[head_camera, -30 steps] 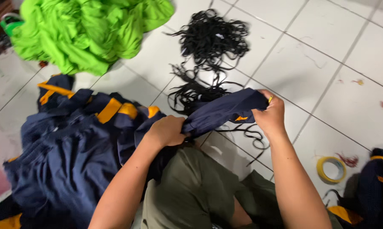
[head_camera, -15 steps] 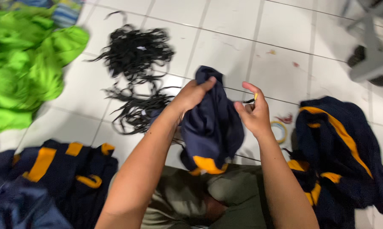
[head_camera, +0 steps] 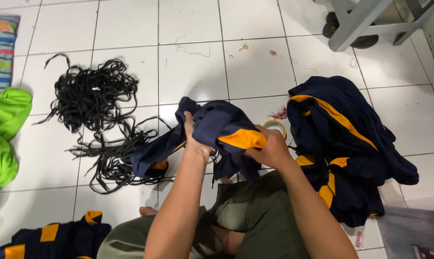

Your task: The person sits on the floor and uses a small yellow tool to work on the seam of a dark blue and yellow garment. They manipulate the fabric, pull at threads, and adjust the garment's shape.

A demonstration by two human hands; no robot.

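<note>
1. Navy blue fabric garment with orange trim [head_camera: 217, 132]: bunched up and held above the white tiled floor [head_camera: 255, 62], in front of the seated person's olive-green trousered lap [head_camera: 255, 216].
2. Left hand [head_camera: 195, 136]: fingers closed on the garment's middle, thumb side up; a loose navy end hangs down and to the left of it.
3. Right hand [head_camera: 270, 148]: clamped on the garment's right end, just below an orange panel; the cloth sits between the two hands and drapes over both.
4. Tangle of black cord or strap [head_camera: 99, 115]: on the floor to the left of the left hand, its nearest loops running under the hanging cloth end.
5. Roll of yellow tape [head_camera: 274, 123]: on the floor just behind the right hand, partly hidden.
6. Heap of navy and orange garments [head_camera: 342, 144]: on the floor right of the right hand.
7. Bright green cloth [head_camera: 3, 134]: at the left edge.
8. Further navy and orange garments [head_camera: 54, 237]: bottom left.
</note>
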